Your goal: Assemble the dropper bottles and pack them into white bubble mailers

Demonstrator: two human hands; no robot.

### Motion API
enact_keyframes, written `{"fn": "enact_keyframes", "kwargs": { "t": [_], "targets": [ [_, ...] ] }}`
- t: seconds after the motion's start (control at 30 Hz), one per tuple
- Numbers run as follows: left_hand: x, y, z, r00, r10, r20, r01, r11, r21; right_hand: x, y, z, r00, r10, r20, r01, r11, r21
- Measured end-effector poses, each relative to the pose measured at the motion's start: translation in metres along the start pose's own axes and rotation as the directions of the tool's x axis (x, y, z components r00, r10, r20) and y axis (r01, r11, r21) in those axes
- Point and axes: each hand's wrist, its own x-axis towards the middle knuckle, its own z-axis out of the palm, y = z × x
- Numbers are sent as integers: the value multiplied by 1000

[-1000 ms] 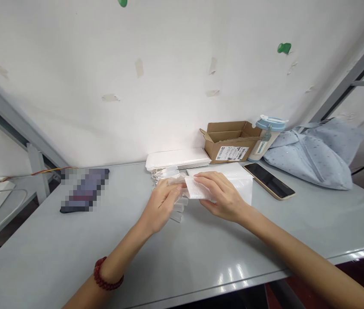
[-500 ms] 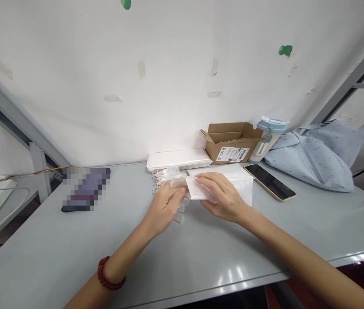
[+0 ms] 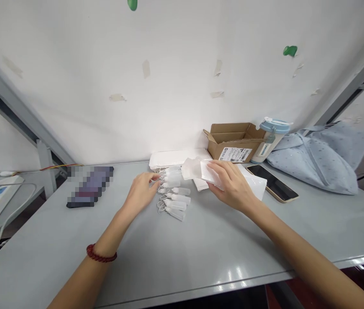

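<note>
My right hand (image 3: pixel 232 184) is closed on a white padded envelope (image 3: pixel 212 174), its flap lifted and pointing left. Beneath that hand lie more white envelopes (image 3: pixel 257 184). My left hand (image 3: pixel 141 191) reaches to the cord ends of several small translucent plastic bottles (image 3: pixel 177 205), its thumb and forefinger apart beside the loops. The bottles lie in a rough column on the grey table, caps and white cord loops to the left. Whether the left fingertips touch a loop is hard to see. The envelope in my right hand partly covers the upper bottles.
A stack of white envelopes (image 3: pixel 178 158) lies against the wall. Right of it stand an open cardboard box (image 3: pixel 233 148) and a blue-lidded cup (image 3: pixel 270 139), with a phone (image 3: pixel 274 183) and a pale blue cloth bag (image 3: pixel 313 163). A pixelated dark item (image 3: pixel 90 186) lies left.
My left hand has let go of the envelope flap and moved left to the bottles' cord loops. My right hand keeps the envelope, now slightly further right. More bottles show.
</note>
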Motion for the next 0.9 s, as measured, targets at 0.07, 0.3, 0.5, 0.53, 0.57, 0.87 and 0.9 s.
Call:
{"fn": "enact_keyframes", "kwargs": {
  "t": [0.07,0.3,0.5,0.53,0.57,0.87,0.9],
  "targets": [
    [0,-1,5,1000,-8,-1,8,1000,6,0,0,1,1000,1,3,-2,1000,18],
    [0,6,7,999,-42,18,43,996,-74,2,-3,-2,994,-33,-104,47,991,128],
    [1,12,-12,990,-137,23,134,895,-425,2,4,-1,995,-24,-101,35,994,101],
    [0,14,-16,987,-156,-25,124,864,-489,1,6,0,996,-27,-86,36,995,97],
    [0,15,-18,981,-170,-94,92,832,-547,1,6,1,997,-30,-74,37,995,93],
    [-12,31,-14,958,-16,-287,-206,656,-726,-2,1,3,999,-32,-41,38,990,138],
    [-15,34,-11,962,27,-272,-213,697,-684,-2,0,4,999,-40,-37,45,989,142]
  ]
}}
